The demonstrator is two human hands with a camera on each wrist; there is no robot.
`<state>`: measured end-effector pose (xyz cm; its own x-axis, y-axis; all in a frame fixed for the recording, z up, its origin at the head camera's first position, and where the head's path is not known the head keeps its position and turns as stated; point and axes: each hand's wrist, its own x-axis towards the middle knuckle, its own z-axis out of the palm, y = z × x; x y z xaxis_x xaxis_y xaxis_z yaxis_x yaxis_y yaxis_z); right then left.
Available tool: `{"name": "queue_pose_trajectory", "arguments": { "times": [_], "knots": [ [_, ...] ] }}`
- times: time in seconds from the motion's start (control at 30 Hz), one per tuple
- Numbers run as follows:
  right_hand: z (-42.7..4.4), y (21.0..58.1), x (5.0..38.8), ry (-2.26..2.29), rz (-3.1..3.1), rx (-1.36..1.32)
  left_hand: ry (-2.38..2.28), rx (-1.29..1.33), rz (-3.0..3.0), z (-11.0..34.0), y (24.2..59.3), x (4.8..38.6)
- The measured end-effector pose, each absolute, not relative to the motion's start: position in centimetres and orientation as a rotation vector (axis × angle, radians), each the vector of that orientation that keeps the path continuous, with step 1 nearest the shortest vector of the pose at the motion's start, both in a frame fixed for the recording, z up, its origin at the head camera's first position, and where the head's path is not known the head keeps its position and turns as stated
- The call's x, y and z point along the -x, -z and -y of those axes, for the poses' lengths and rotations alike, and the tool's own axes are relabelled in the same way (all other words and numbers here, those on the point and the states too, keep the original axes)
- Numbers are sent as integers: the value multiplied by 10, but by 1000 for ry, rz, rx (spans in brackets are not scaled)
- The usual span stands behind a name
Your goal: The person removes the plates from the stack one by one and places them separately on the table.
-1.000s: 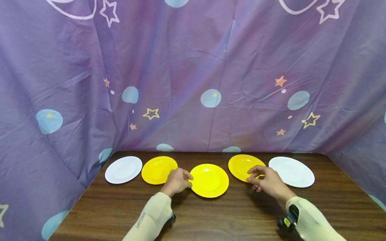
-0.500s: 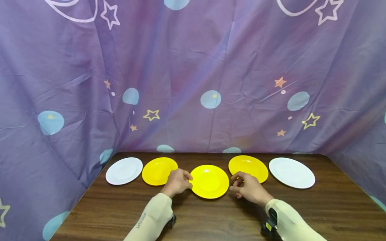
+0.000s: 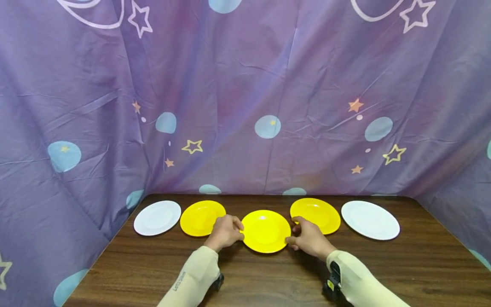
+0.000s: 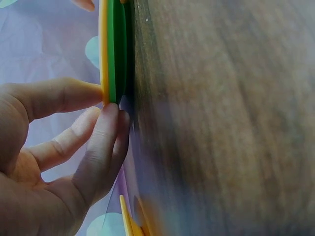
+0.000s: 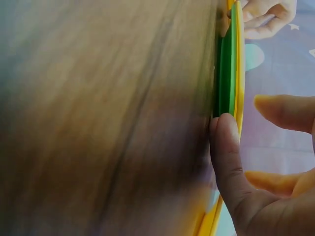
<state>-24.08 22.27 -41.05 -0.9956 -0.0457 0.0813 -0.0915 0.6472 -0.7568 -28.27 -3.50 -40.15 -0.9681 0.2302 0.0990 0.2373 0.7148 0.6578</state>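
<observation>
A bright yellow plate lies in the middle of the wooden table in the head view. My left hand pinches its left rim; in the left wrist view, digits of that hand meet on both faces of the edge. A green layer shows beneath the yellow rim, and I cannot tell whether it is a second plate. At the right rim is my right hand. In the right wrist view, one fingertip touches the plate's edge from the underside, while another digit stands apart from it.
Behind my left hand lies another yellow plate, with a white plate farther left. A third yellow plate and another white plate lie on the right. A purple curtain hangs behind the table.
My right hand has moved left, from in front of the right yellow plate to the right rim of the middle plate. My left hand keeps its pinch on the left rim.
</observation>
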Motion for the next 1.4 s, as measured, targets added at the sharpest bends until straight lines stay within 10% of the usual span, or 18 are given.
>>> {"name": "queue_pose_trajectory", "arguments": {
  "times": [1.4],
  "knots": [
    [-203,414,250,-1316,2831,-58,1294,335,2919,37,405,283]
  ]
}}
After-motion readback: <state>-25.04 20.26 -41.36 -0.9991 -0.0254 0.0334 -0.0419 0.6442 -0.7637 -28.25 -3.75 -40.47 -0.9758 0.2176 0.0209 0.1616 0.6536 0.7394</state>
